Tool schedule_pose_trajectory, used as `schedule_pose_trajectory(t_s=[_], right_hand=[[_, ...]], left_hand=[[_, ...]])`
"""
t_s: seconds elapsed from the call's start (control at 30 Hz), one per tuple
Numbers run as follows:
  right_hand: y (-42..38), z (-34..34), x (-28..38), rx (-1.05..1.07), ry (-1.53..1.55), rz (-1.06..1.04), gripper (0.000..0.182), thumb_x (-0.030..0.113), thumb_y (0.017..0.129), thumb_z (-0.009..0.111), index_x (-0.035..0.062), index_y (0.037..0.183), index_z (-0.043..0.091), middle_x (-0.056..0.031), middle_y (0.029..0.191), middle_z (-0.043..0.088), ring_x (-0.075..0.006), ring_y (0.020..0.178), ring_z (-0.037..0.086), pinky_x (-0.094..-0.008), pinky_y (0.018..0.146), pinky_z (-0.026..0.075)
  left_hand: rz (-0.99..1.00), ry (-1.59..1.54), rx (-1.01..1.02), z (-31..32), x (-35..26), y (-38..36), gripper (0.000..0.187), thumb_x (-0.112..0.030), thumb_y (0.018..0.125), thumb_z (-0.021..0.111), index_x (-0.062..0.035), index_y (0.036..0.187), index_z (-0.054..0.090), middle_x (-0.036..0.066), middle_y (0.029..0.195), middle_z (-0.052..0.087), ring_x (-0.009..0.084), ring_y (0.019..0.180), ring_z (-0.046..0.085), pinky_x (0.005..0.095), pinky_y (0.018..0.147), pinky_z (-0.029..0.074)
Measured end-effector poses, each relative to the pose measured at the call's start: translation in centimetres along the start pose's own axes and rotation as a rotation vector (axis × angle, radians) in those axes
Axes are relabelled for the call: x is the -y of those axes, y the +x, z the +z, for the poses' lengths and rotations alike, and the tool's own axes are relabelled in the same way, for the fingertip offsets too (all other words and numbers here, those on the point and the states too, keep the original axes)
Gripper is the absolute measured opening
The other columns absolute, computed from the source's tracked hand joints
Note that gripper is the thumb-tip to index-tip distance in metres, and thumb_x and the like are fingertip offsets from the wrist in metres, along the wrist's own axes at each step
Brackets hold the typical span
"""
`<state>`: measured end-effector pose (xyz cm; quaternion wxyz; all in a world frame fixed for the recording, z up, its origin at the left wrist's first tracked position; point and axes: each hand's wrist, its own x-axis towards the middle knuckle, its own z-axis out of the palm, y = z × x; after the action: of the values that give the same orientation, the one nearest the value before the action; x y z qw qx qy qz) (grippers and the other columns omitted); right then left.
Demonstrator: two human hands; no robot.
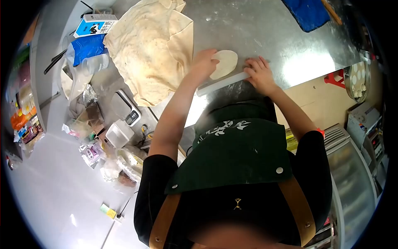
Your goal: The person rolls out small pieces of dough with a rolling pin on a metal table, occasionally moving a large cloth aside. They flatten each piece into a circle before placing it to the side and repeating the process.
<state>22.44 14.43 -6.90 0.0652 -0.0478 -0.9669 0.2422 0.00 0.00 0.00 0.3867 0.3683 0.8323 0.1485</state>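
A flat, pale round of dough [226,64] lies on the metal worktop. My left hand [204,64] has its fingers closed at the left edge of this dough round. Just nearer to my body is a white rolling pin [222,84], tilted up toward the right. My right hand [260,75] holds the right end of the pin, its palm over it and its fingers reaching forward past it. A large cream-coloured cloth [151,50] lies in a heap left of my left hand; what is under it is hidden.
Left of the cloth are a milk carton [96,25], a blue bag [88,50], a digital scale [126,108] and a white tub [120,133]. A blue cloth [306,14] lies at the far right of the metal worktop [265,33]. A round tray [357,81] with pale pieces stands beyond its edge.
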Motion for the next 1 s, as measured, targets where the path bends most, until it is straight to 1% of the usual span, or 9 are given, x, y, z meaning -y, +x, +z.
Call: schedule_pose_trajectory(t_s=[0.07, 0.17, 0.27, 0.37, 0.47, 0.67, 0.77, 0.9, 1.0], right_hand=[[0.7, -1.5, 0.3, 0.041, -0.001, -0.002, 0.039, 0.017, 0.068, 0.078, 0.0132, 0.103, 0.062, -0.0082, 0.119, 0.054, -0.0274, 0.118, 0.049, -0.0486, 0.112, 0.028], [2.6, -2.9, -1.2, 0.025, -0.051, -0.048, 0.035, 0.018, 0.070, 0.077, 0.0118, 0.101, 0.062, -0.0081, 0.118, 0.054, -0.0278, 0.116, 0.050, -0.0487, 0.111, 0.030], [5.2, -1.6, -1.0, 0.029, -0.072, -0.100, 0.035, 0.025, 0.074, 0.075, 0.0084, 0.102, 0.062, -0.0095, 0.118, 0.054, -0.0289, 0.116, 0.050, -0.0490, 0.110, 0.032], [7.2, 0.7, -0.4, -0.055, -0.146, 0.044, 0.038, 0.032, 0.082, 0.066, 0.0037, 0.106, 0.060, -0.0151, 0.124, 0.054, -0.0322, 0.121, 0.048, -0.0503, 0.109, 0.031], [8.3, 2.8, 0.9, -0.257, -0.236, 0.252, 0.043, 0.032, 0.087, 0.058, 0.0003, 0.116, 0.057, -0.0214, 0.133, 0.050, -0.0355, 0.129, 0.043, -0.0523, 0.110, 0.030], [6.9, 3.1, 1.5, -0.131, -0.311, 0.299, 0.054, 0.027, 0.088, 0.053, -0.0011, 0.134, 0.047, -0.0236, 0.143, 0.042, -0.0371, 0.136, 0.036, -0.0546, 0.110, 0.027], [12.0, 3.4, 0.7, -0.187, -0.319, 0.318, 0.055, 0.029, 0.091, 0.050, 0.0009, 0.137, 0.044, -0.0217, 0.146, 0.038, -0.0372, 0.136, 0.036, -0.0539, 0.111, 0.027], [8.1, 3.2, 1.2, -0.170, -0.226, 0.241, 0.061, 0.034, 0.090, 0.055, 0.0003, 0.139, 0.041, -0.0203, 0.149, 0.036, -0.0359, 0.136, 0.035, -0.0535, 0.112, 0.025], [3.4, 1.6, 1.4, -0.056, -0.084, 0.141, 0.055, 0.031, 0.083, 0.065, 0.0063, 0.130, 0.052, -0.0159, 0.146, 0.041, -0.0344, 0.136, 0.036, -0.0514, 0.113, 0.025]], left_hand=[[-0.051, -0.217, -0.135, 1.1, 2.1, -0.2, 0.030, -0.014, 0.085, 0.063, -0.0034, 0.113, 0.062, 0.019, 0.109, 0.065, 0.0373, 0.103, 0.060, 0.0434, 0.086, 0.049], [-0.016, 0.008, -0.164, 4.3, 3.2, 1.6, 0.026, -0.015, 0.081, 0.066, -0.0007, 0.102, 0.063, 0.021, 0.092, 0.065, 0.0397, 0.088, 0.062, 0.0443, 0.076, 0.048], [-0.031, -0.025, -0.153, 4.3, 4.3, 1.2, 0.025, -0.015, 0.081, 0.065, -0.0007, 0.101, 0.065, 0.021, 0.090, 0.066, 0.0382, 0.087, 0.062, 0.0431, 0.073, 0.049], [-0.096, -0.114, -0.008, 2.8, 3.8, 1.2, 0.024, -0.015, 0.084, 0.063, -0.0008, 0.103, 0.063, 0.021, 0.097, 0.066, 0.0386, 0.095, 0.062, 0.0443, 0.079, 0.050], [-0.097, -0.293, -0.050, 3.1, 4.6, 1.3, 0.024, -0.014, 0.083, 0.063, -0.0001, 0.103, 0.064, 0.019, 0.089, 0.067, 0.0351, 0.086, 0.064, 0.0408, 0.074, 0.050], [-0.012, -0.618, -0.089, 3.9, 6.6, 3.5, 0.024, -0.011, 0.081, 0.067, 0.0043, 0.100, 0.067, 0.005, 0.083, 0.066, 0.0117, 0.076, 0.058, 0.0273, 0.065, 0.046], [-0.030, -0.709, -0.019, 3.1, 6.1, 4.4, 0.023, -0.012, 0.077, 0.069, 0.0001, 0.096, 0.070, 0.011, 0.080, 0.067, 0.0172, 0.073, 0.061, 0.0311, 0.066, 0.047], [0.059, -0.185, 0.023, 1.6, 4.1, 4.9, 0.026, -0.011, 0.075, 0.068, -0.0015, 0.100, 0.069, 0.017, 0.090, 0.068, 0.0286, 0.084, 0.066, 0.0377, 0.074, 0.051], [0.104, 0.123, -0.039, 2.4, 3.1, 4.4, 0.027, -0.018, 0.079, 0.067, -0.0020, 0.102, 0.068, 0.018, 0.100, 0.067, 0.0336, 0.096, 0.063, 0.0426, 0.080, 0.049]])
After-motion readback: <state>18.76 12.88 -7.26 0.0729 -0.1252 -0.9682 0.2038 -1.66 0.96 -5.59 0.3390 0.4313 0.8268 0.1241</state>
